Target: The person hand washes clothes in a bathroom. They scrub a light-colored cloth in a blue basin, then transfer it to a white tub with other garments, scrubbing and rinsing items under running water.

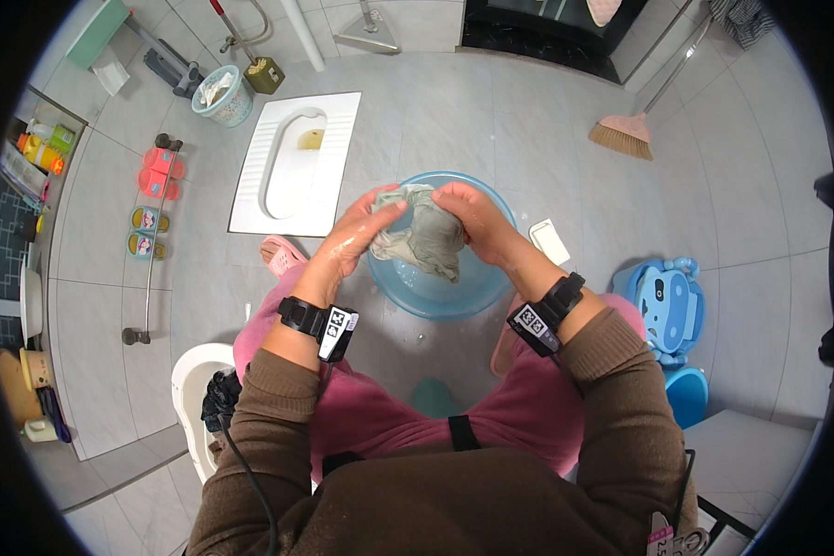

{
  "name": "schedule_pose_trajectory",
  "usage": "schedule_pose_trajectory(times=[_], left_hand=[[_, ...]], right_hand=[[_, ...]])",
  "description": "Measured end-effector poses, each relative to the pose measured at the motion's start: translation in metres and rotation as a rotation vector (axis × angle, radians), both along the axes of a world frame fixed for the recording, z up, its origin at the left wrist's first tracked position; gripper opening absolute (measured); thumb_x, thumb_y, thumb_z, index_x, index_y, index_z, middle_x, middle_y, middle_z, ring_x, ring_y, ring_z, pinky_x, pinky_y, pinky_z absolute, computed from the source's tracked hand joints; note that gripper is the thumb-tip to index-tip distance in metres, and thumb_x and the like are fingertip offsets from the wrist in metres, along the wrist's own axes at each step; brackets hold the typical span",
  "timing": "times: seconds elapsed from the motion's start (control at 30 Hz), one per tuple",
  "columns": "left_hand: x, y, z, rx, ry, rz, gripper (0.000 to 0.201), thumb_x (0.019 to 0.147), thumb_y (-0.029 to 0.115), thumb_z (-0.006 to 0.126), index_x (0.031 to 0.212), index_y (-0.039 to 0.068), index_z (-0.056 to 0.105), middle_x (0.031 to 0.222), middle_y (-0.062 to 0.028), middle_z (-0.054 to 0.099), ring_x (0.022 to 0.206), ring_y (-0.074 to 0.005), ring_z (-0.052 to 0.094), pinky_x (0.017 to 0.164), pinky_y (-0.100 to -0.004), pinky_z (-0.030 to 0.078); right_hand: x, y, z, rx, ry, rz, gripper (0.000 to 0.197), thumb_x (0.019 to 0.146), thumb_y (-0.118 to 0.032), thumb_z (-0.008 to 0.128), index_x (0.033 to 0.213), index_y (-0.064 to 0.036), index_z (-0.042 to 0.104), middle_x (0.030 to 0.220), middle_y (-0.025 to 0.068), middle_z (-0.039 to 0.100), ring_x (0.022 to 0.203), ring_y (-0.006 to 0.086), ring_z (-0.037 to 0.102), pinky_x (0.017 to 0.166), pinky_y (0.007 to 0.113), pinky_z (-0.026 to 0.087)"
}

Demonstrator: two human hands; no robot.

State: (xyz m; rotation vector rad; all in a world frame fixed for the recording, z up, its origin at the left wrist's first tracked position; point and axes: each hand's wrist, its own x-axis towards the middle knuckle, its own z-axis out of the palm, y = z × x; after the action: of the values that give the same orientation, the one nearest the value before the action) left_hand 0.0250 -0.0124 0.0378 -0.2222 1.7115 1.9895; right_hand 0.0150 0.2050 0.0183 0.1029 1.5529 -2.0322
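Between my hands hangs a wet, bunched grey-green cloth (428, 233), held over a round blue basin (449, 308) on the floor. It could be a small garment; its folds hide its shape. My left hand (360, 228) pinches its upper left edge, thumb toward the cloth, with wet suds on the skin. My right hand (477, 219) grips the upper right part, fingers curled behind it. Water shows in the basin below the cloth. On the floor right of the basin lies a white rectangular soap box (549, 242).
A white squat toilet (250, 215) is set in the floor ahead left, with a waste bin (224, 109) beyond it. A pink broom (625, 132) stands far right. Near my right knee is a blue child's seat (669, 310); a white tub (187, 380) with dark clothes sits left.
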Motion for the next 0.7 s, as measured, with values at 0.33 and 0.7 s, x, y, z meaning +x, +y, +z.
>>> schedule_pose_trajectory(times=[0.33, 0.7], left_hand=[[-0.011, -0.007, -0.006, 0.508, -0.168, 0.291, 0.027, 0.093, 0.030, 0.059, 0.071, 0.014, 0.056, 0.063, 0.0036, 0.056, 0.070, -0.0134, 0.059, 0.077, -0.0293, 0.050], [-0.007, -0.012, 0.004, 0.297, -0.073, 0.191, 0.029, 0.093, 0.038, 0.060, 0.093, 0.009, 0.060, 0.094, -0.0042, 0.064, 0.086, -0.0167, 0.063, 0.080, -0.0328, 0.053]], right_hand=[[-0.006, 0.018, 0.017, -0.086, 0.012, 0.058, 0.025, 0.091, -0.029, 0.065, 0.106, -0.0097, 0.060, 0.093, -0.0013, 0.061, 0.087, 0.0086, 0.057, 0.077, 0.025, 0.046], [-0.006, 0.017, 0.023, 0.143, 0.261, 0.168, 0.026, 0.088, -0.025, 0.069, 0.106, -0.0070, 0.061, 0.097, 0.0004, 0.063, 0.091, 0.0101, 0.058, 0.080, 0.025, 0.046]])
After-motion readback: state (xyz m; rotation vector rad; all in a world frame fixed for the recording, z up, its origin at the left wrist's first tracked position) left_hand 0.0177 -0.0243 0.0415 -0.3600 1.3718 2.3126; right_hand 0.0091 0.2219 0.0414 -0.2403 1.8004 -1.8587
